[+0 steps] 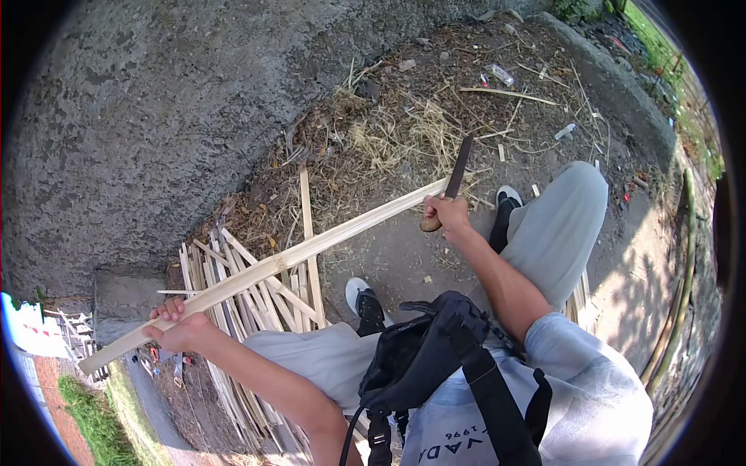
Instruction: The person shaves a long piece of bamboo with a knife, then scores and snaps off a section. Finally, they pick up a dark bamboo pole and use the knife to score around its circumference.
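Observation:
A long pale bamboo strip (342, 231) runs slantwise across the view, from the lower left up to the middle. Near its lower left end my left hand (183, 325) is closed around it, thumb on one side and fingers on the other. My right hand (446, 213) grips a knife with a long dark blade (460, 166) and a rounded wooden handle (430, 224). The blade points up and away, crossing the far end of the strip, which sits right at the blade's base by my fingers.
Many split bamboo strips (233, 311) lie piled beside my left leg. Dry shavings (412, 136) and litter cover the ground ahead, with a plastic bottle (502, 75) among them. A rough concrete wall (171, 116) stands at left. Poles (678, 295) lie at far right.

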A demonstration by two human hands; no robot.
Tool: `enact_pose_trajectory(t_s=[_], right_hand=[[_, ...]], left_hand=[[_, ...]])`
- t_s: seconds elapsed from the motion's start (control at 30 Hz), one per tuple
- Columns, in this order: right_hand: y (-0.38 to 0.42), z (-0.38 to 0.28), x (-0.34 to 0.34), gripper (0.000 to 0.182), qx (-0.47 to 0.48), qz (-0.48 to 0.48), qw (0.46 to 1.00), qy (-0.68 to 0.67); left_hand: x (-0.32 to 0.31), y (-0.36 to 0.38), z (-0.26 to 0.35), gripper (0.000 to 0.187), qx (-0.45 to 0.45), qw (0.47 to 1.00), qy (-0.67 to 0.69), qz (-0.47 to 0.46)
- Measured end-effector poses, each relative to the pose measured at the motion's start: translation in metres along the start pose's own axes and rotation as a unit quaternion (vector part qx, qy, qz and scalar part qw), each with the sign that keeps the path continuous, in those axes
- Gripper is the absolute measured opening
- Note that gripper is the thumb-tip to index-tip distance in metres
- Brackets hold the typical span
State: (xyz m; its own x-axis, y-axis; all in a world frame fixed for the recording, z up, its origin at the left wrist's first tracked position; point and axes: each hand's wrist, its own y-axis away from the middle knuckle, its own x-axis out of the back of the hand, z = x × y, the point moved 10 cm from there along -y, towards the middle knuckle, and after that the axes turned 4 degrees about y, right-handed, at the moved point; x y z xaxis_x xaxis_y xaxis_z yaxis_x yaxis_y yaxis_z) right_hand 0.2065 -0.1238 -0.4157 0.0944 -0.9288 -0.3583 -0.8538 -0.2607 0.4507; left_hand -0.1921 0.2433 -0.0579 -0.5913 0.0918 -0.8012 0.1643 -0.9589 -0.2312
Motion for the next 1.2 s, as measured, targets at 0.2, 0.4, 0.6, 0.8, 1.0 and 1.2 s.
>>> enact_pose_trajectory(t_s=[0.2,0.4,0.6,0.8,1.0,1.2], right_hand=[[0.006,0.001,-0.006,0.016,-0.002,-0.004,0.998,0.055],[0.013,0.015,-0.002,0.018,-0.038,0.031,0.999,-0.004],[0.007,-0.021,0.036,0.017,0.02,0.15,0.986,0.073],[-0.007,-0.038,0.071,0.014,0.095,0.256,0.953,0.131],[-0.016,-0.056,0.117,0.018,0.117,0.384,0.881,0.251],[-0.056,-0.016,0.159,0.027,0.054,0.427,0.864,0.263]], left_hand=[[-0.003,0.007,0.004,0.045,-0.038,0.999,-0.022,0.01],[-0.001,0.0,0.006,0.046,-0.027,1.0,-0.008,-0.005],[0.007,-0.003,0.021,0.045,-0.057,0.998,-0.026,0.014],[0.024,-0.014,0.036,0.044,-0.062,0.997,-0.028,0.033],[0.06,-0.047,0.058,0.042,-0.043,0.999,-0.004,0.0],[0.094,-0.071,0.096,0.045,-0.06,0.997,0.038,-0.011]])
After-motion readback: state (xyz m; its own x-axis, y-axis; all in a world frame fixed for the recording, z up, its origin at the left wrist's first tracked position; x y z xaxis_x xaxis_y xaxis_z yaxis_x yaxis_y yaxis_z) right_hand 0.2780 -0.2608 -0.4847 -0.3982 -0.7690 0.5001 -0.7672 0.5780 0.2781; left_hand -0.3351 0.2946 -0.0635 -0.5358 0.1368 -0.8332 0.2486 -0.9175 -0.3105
